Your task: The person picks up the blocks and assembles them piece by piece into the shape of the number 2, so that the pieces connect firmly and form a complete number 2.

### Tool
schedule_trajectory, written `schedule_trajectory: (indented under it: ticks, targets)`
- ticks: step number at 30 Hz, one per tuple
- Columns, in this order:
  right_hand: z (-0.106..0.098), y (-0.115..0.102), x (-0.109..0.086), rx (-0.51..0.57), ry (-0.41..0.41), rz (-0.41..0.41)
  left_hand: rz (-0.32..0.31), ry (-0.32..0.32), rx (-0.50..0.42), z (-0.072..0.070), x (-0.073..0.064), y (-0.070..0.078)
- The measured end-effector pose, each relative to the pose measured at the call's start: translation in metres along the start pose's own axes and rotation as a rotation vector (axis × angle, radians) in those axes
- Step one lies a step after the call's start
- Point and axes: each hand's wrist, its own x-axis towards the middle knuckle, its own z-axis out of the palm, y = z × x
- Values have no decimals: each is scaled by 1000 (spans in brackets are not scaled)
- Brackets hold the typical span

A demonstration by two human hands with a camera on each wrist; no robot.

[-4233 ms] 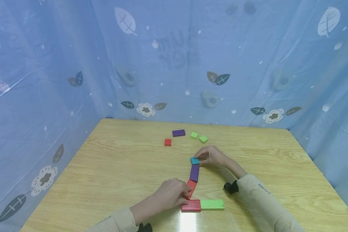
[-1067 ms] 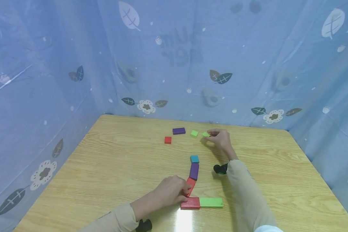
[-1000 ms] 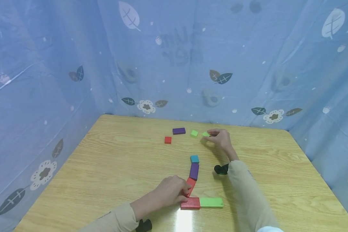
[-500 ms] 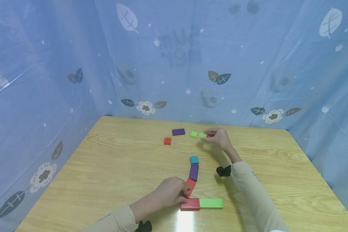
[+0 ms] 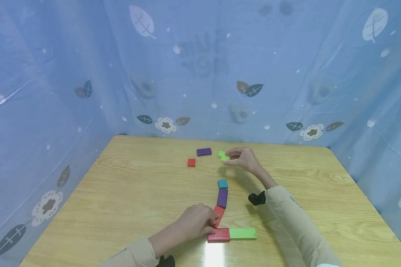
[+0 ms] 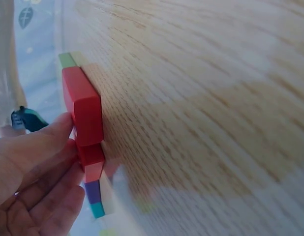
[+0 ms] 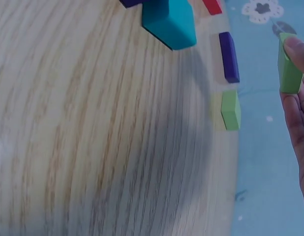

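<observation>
We see a wood-grain table (image 5: 137, 185), white glare (image 5: 214, 255) on its near part; a blue curtain (image 5: 280, 104), printed with leaves (image 5: 255, 90) and flowers (image 5: 165, 125), hangs behind and beside it; the curtain's faint lettering (image 5: 204, 66) seems reversed.

The tabletop (image 5: 137, 193) looks wood-grained to me, glossy enough to mirror light; the nearest red block (image 5: 221, 236) smooth, faintly shiny; the blue curtain (image 5: 194, 48) like slick plastic; the right sleeve (image 5: 299, 220) matt cloth

A booth-like space: blue leaf-print curtains (image 5: 194, 22) around a wood-grain table (image 5: 143, 189).
</observation>
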Motion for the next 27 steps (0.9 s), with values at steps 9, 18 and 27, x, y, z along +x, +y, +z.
schedule_trajectory:
  ticks: [9, 18, 27]
  targets:
    - [5, -3, -1, 53, -130, -98, -19, -19, -6, 0, 2, -1]
    - [12, 0, -3, 89, -260, -121, -17, -14, 1, 0, 2, -2]
    - [19, 13, -3, 114, -326, -95, -8, -16, -11, 0, 1, -2]
